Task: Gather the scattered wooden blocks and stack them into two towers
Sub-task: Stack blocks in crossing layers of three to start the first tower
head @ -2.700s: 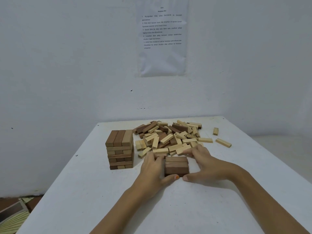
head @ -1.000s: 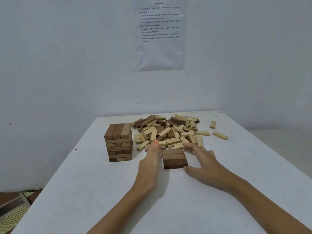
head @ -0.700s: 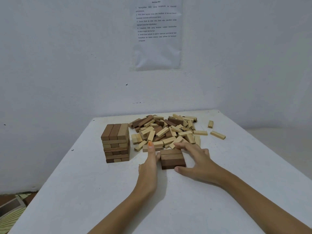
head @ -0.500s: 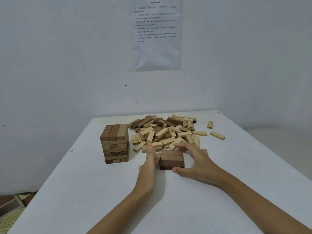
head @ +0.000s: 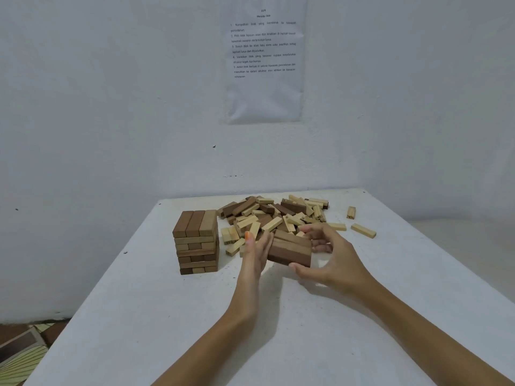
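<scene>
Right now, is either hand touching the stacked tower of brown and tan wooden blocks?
No, the left hand and right hand hold a set of dark brown blocks, apart from the tower.

Softly and evenly lit from above, fairly bright, with a cool grey-blue cast across the bare white wall (head: 97,107). Faint, blurry-edged shadows on the white tabletop (head: 139,330) beneath the left hand (head: 255,254) and right hand (head: 334,260), under the slab of dark brown wooden blocks (head: 291,250), and beside the tower of brown and tan wooden blocks (head: 196,240). Slightly smeared around the right fingers (head: 317,231). Too soft to read on the printed white paper sheet (head: 264,65). Splayed and stretched toward the lower corners by the wide lens.
</scene>
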